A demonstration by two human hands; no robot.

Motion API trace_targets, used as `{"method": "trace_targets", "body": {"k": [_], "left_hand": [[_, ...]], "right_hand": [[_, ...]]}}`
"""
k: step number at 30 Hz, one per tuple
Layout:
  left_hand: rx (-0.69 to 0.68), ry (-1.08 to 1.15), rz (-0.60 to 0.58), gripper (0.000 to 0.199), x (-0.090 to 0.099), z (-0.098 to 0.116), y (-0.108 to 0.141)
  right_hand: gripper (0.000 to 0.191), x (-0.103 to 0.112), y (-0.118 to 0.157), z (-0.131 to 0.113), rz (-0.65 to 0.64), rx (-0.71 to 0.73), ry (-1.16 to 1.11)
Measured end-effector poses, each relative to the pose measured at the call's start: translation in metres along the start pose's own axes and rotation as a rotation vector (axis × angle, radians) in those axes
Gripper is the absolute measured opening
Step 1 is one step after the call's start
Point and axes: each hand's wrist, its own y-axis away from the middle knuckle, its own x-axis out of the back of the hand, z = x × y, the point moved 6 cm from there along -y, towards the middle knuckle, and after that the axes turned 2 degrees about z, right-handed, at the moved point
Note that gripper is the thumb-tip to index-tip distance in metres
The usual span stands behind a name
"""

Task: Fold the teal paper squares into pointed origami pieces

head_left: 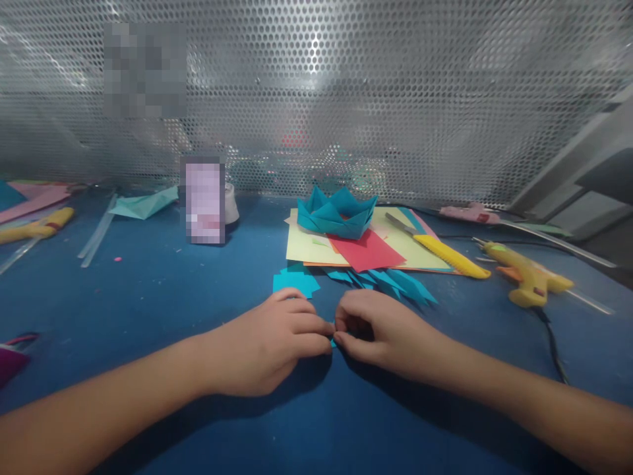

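A small piece of blue paper [333,342] is pinched between my two hands, low over the table, and mostly hidden by my fingers. My left hand [281,340] is closed on its left side, fingertips together. From the right, my right hand [380,330] grips it between thumb and curled forefinger. Just beyond my left fingers lie flat blue paper squares [297,282]. Several pointed, folded blue pieces [395,284] lie beyond my right hand. Behind them, a blue folded-paper ring with points [339,214] stands on stacked coloured sheets [306,247].
A red paper [368,249] and a yellow utility knife [450,256] rest on the sheets. To the right lies a yellow glue gun [531,274] with its cord. A phone [204,201] stands upright at back left, near glue sticks [99,227]. A perforated metal panel [316,99] closes the back.
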Motion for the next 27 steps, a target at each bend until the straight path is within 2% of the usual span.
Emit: {"method": "trace_targets", "body": {"k": [8, 14, 23, 27], "left_hand": [[0.0, -0.023, 0.005, 0.04, -0.002, 0.001, 0.001], [0.036, -0.024, 0.037, 0.037, -0.004, 0.001, 0.002], [0.029, -0.032, 0.04, 0.036, -0.004, 0.0, 0.001], [0.034, -0.045, -0.017, 0.036, -0.009, 0.0, 0.002]], "right_hand": [[0.007, 0.001, -0.001, 0.001, -0.018, -0.032, -0.045], [0.011, 0.005, -0.001, 0.004, -0.089, -0.081, -0.132], [0.023, 0.009, 0.002, 0.01, -0.078, -0.017, -0.146], [0.023, 0.014, 0.003, 0.011, -0.061, -0.009, -0.112]]}}
